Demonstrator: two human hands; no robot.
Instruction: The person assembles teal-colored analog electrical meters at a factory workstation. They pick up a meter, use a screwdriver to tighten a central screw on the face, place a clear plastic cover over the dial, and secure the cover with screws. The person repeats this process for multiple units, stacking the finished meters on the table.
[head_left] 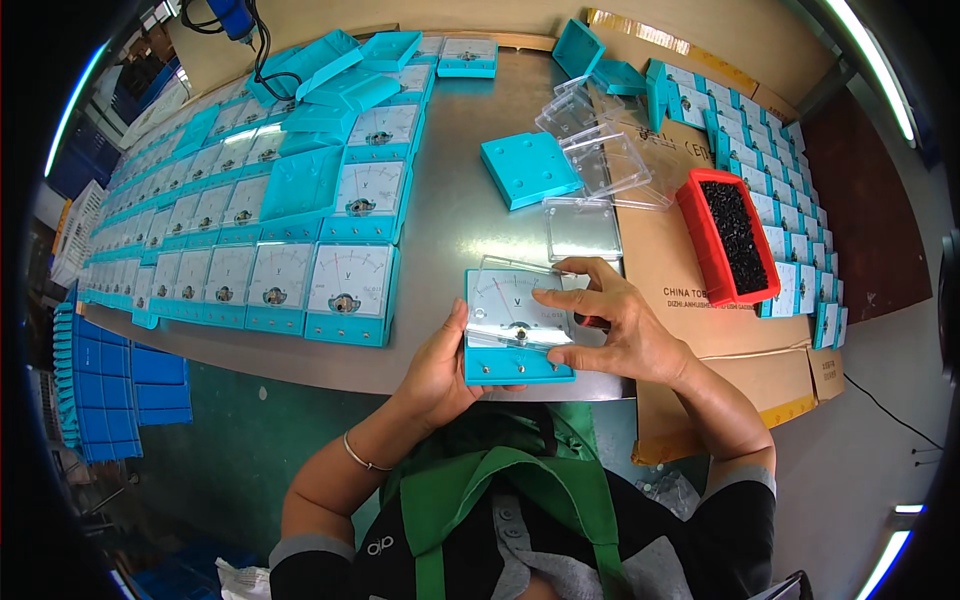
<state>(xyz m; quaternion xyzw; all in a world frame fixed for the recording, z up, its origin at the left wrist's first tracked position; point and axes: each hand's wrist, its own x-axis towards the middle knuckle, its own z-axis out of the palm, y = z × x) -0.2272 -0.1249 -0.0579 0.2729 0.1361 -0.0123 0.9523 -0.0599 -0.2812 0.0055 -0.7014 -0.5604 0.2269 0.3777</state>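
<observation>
Near the edge of open tabletop, both hands hold a meter.

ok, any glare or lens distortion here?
Head view: pale glare on the grey metal tabletop, bright reflection on the square clear plastic cover at the right hand; head view: long white light tubes blown out near the rim; head view: fisheye bend bows the tabletop's front edge, corners black.

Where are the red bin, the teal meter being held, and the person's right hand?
Red bin (704, 240): head view, on its left wall.
Teal meter (502, 359): head view, on its teal lower front.
Right hand (635, 335): head view, back of hand.
</observation>
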